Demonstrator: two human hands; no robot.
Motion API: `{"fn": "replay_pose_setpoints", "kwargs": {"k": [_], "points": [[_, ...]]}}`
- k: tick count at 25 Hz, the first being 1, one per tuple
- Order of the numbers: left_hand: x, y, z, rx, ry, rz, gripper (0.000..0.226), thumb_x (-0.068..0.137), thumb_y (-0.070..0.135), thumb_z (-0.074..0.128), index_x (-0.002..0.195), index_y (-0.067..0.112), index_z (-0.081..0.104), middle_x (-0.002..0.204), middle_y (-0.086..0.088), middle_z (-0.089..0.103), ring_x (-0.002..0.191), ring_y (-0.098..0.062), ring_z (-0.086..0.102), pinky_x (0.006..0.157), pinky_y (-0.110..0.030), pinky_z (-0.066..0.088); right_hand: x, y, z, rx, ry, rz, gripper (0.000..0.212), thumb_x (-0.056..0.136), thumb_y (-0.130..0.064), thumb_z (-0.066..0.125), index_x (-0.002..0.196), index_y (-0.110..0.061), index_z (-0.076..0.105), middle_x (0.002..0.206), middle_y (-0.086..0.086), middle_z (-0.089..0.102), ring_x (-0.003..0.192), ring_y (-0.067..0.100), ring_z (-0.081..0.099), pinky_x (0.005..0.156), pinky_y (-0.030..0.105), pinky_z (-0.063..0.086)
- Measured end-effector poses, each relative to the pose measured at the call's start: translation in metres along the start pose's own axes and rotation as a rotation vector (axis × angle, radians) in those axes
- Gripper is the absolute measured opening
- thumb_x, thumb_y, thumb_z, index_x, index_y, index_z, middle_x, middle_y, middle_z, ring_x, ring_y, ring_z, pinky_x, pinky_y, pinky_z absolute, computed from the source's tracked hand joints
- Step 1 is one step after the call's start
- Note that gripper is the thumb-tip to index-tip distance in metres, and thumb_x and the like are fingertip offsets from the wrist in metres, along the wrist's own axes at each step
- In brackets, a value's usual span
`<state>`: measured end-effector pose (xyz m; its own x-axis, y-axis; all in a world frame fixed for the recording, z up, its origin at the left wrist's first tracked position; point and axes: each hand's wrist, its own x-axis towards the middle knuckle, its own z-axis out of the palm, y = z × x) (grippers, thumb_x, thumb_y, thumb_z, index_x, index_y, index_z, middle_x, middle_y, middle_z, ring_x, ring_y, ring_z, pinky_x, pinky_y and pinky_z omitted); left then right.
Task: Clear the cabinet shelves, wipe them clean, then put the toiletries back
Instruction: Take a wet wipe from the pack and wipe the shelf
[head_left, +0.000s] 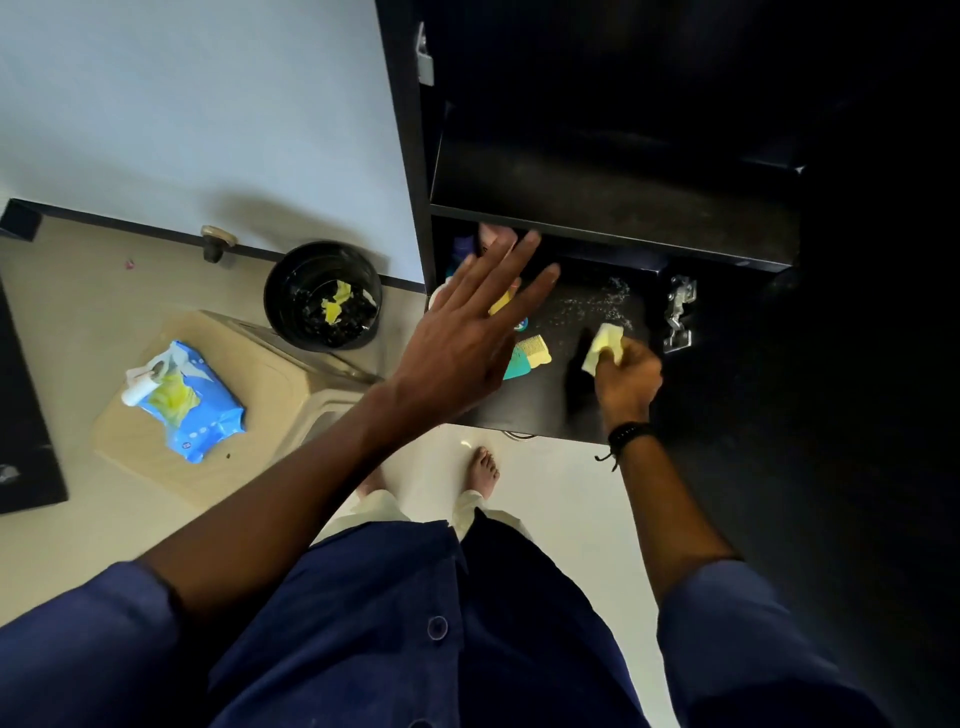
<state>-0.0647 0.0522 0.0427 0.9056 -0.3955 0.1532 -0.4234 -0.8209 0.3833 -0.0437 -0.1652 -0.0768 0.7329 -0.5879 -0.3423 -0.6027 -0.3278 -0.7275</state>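
Observation:
A black cabinet stands open with two dark shelves. My right hand grips a folded yellow wipe against the lower shelf, just below a patch of white dust. My left hand hovers with straight, spread fingers over the shelf's left part. Under and behind it lie several toiletries: a yellow and teal comb, a purple bottle, a pink item, partly hidden. The upper shelf looks bare.
On the floor to the left, a blue pack of yellow wipes lies on a beige stool. A black bin holding used yellow wipes stands by the wall. A metal hinge sits on the cabinet's right side. My bare feet are below the shelf.

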Motion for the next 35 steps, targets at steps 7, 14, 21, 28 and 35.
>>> {"fn": "replay_pose_setpoints", "kwargs": {"k": [7,14,21,28,35], "points": [[0.033,0.004,0.02,0.287,-0.072,-0.087,0.098,0.076,0.016,0.065,0.152,0.014,0.004,0.16,-0.011,0.002,0.148,-0.029,0.0,0.119,-0.049,0.005,-0.01,0.078,0.009,-0.693,-0.342,-0.582,0.039,0.09,-0.004,0.05,0.128,0.005,0.053,0.13,0.025,0.056,0.12,0.04,0.054,0.101,0.043,0.044],[0.036,0.007,0.028,0.303,-0.097,-0.141,0.114,0.063,0.015,0.072,0.152,0.018,-0.001,0.16,-0.009,-0.004,0.148,-0.028,-0.006,0.118,-0.053,0.006,0.013,0.097,0.005,-0.97,-0.431,-0.783,0.059,0.086,-0.023,0.031,0.136,0.005,0.044,0.142,0.023,0.044,0.133,0.036,0.043,0.117,0.042,0.005],[0.039,0.014,0.029,0.214,-0.086,-0.196,0.118,0.062,0.02,0.079,0.152,0.019,0.003,0.16,-0.008,-0.004,0.146,-0.026,-0.009,0.118,-0.053,0.006,0.125,-0.012,0.052,-1.098,-0.466,-0.559,0.065,0.087,-0.033,0.035,0.136,0.009,0.039,0.138,0.031,0.043,0.128,0.042,0.041,0.109,0.045,0.033],[0.039,0.015,0.026,0.192,-0.101,-0.209,0.117,0.064,0.026,0.08,0.152,0.019,0.003,0.16,-0.007,-0.004,0.147,-0.025,-0.009,0.117,-0.051,0.006,0.071,0.022,0.05,-0.996,-0.562,-0.88,0.055,0.085,-0.022,0.041,0.134,0.001,0.048,0.143,0.022,0.044,0.132,0.039,0.043,0.105,0.049,0.04],[0.039,0.02,0.023,0.197,-0.165,-0.245,0.123,0.062,0.017,0.08,0.152,0.022,-0.004,0.159,-0.004,-0.013,0.145,-0.025,-0.016,0.117,-0.051,0.005,0.087,0.031,0.008,-0.995,-0.429,-0.569,0.058,0.083,-0.024,0.031,0.126,0.012,0.046,0.121,0.032,0.05,0.11,0.045,0.05,0.099,0.044,0.042]]}}
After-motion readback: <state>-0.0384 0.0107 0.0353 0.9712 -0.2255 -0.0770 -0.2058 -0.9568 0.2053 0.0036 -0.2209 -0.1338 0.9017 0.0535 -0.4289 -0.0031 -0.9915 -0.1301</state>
